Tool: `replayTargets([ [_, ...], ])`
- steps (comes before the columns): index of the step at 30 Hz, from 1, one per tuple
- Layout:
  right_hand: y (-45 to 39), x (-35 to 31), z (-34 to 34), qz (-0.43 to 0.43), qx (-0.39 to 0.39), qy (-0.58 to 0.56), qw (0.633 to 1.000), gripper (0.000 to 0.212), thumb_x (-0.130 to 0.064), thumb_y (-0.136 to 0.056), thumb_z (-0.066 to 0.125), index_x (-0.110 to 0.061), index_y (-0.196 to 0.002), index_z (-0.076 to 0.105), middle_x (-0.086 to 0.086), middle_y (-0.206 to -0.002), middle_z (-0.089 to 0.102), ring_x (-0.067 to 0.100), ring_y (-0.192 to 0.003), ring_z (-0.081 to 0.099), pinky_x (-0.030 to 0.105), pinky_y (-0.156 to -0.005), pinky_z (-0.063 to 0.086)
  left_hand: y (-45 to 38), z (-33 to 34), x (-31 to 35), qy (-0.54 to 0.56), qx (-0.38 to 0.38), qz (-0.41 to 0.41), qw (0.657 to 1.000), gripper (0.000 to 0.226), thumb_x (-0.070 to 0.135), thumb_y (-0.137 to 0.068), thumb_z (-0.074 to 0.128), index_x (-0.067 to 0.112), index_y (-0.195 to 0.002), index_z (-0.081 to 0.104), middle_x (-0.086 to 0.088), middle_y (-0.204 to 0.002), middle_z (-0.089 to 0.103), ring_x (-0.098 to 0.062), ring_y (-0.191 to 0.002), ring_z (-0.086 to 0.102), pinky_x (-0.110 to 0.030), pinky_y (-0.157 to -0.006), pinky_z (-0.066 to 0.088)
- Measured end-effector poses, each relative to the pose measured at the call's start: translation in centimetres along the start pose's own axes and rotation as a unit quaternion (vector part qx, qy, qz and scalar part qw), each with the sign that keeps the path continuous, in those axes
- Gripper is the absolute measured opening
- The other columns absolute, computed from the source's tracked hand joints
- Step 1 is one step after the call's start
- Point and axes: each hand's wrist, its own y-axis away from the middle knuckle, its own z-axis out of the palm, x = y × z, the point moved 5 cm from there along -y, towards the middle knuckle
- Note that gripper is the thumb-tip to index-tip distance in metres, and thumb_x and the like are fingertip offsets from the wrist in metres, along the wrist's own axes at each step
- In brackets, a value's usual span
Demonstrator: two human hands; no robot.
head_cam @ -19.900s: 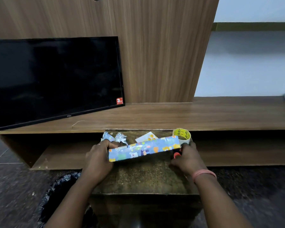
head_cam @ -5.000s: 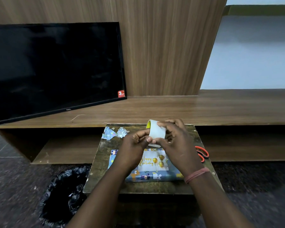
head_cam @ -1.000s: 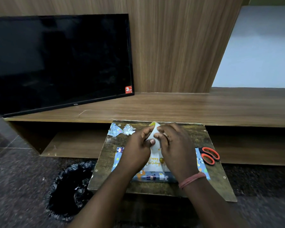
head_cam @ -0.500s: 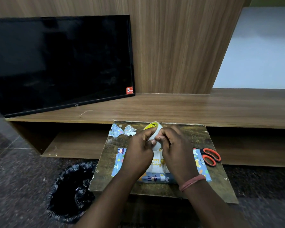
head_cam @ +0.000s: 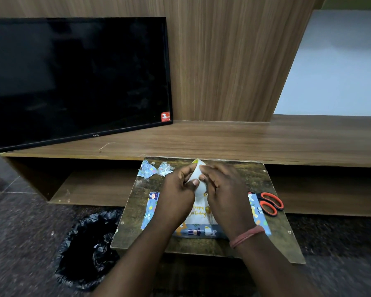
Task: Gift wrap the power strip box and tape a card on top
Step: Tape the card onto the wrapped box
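Both hands, left hand [head_cam: 176,196] and right hand [head_cam: 223,194], pinch tape roll [head_cam: 196,176] above card [head_cam: 198,213].

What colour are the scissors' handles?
Orange-red, on the scissors at the small table's right side; head view.

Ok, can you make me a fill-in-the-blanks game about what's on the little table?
1. The scissors have handles coloured ____.
2. Both hands, the left hand and the right hand, hold the roll of ____ above the wrapped box.
3. The card on the wrapped box says Happy ____.
4. On the floor left of the small table sits a bin lined with a ____ bag.

Missing words: orange; tape; Birthday; black
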Motion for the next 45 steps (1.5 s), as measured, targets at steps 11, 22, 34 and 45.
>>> replayTargets([
  [11,-1.1,0.4,0.3,0.034,-0.083,-0.114,0.989,0.02,0.001,-0.088,0.063,-0.017,-0.098,0.062,-0.01,-0.1,0.06,0.007,-0.095,0.054,0.02,-0.082,0.042,0.0,0.0,0.2,-0.036,-0.009,-0.003,0.999,0.044,0.011,-0.089,0.052,0.02,-0.129,0.069,0.008,-0.118,0.075,-0.011,-0.116,0.067,-0.048,-0.105,0.051],
  [22,-0.8,0.4,0.5,0.083,-0.064,-0.132,0.986,0.024,0.004,-0.083,0.065,-0.018,-0.085,0.056,-0.014,-0.08,0.055,0.004,-0.078,0.052,0.015,-0.068,0.036,0.3,0.0,0.2,-0.038,-0.014,0.004,0.999,0.049,0.001,-0.09,0.052,0.019,-0.132,0.068,0.009,-0.121,0.074,-0.009,-0.119,0.066,-0.048,-0.106,0.051],
  [34,-0.4,1.1,0.4,0.054,-0.019,-0.068,0.996,0.017,-0.015,-0.091,0.068,-0.01,-0.105,0.077,0.0,-0.105,0.068,0.016,-0.099,0.061,0.025,-0.089,0.045,0.0,0.1,-0.1,-0.014,0.001,-0.002,1.0,0.043,-0.007,-0.096,0.054,0.02,-0.126,0.071,0.009,-0.117,0.075,-0.009,-0.112,0.069,-0.046,-0.102,0.053],
  [45,-1.0,1.3,0.8,0.072,-0.069,-0.097,0.99,0.012,-0.004,-0.092,0.062,-0.015,-0.087,0.059,-0.008,-0.088,0.052,0.012,-0.083,0.05,0.024,-0.072,0.039,-0.1,-0.1,-0.2,-0.034,0.0,0.012,0.999,0.049,-0.008,-0.095,0.054,0.025,-0.126,0.069,0.014,-0.12,0.073,-0.003,-0.115,0.066,-0.039,-0.104,0.053],
])
